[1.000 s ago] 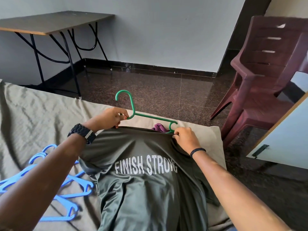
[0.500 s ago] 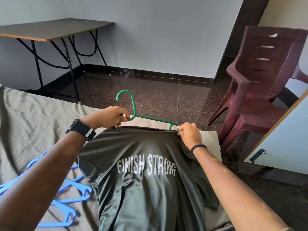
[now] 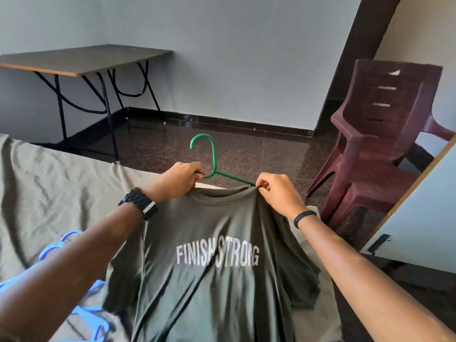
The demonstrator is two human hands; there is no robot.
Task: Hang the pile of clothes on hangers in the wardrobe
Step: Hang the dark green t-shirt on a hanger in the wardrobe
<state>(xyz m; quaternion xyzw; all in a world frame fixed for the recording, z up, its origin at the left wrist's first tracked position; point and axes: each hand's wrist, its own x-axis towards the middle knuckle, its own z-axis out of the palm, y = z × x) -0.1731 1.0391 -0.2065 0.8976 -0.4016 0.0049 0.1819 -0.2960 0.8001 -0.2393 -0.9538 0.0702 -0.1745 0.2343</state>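
The dark olive-grey short-sleeved T-shirt printed FINISH STRONG [image 3: 217,275] is partly threaded onto a green plastic hanger with a round hook [image 3: 212,161]. The hook and one bare sloping arm of the hanger project above the collar; the other arm is hidden behind the left hand, and how far it sits inside the shirt cannot be told. The garment is held up over a bed covered by a khaki sheet [image 3: 56,193], its lower part trailing down toward the sheet.

The left hand [image 3: 181,180] has its grip clenched round the hanger at the base of the hook, together with the collar edge. The right hand [image 3: 276,191] pinches the shirt's shoulder fabric at the far end of the exposed hanger arm, apparently drawing the cloth over that end.

Progress, as judged: the work is at an early to middle stage for this one garment. The right shoulder is not yet seated and the shirt has not been carried to the wardrobe, of which only a pale door with a dark handle [image 3: 419,228] shows at the right edge (its interior is out of view). Several light blue plastic hangers [image 3: 74,287] lie unused on the bed at the left, suggesting more garments remain, though no pile is visible.
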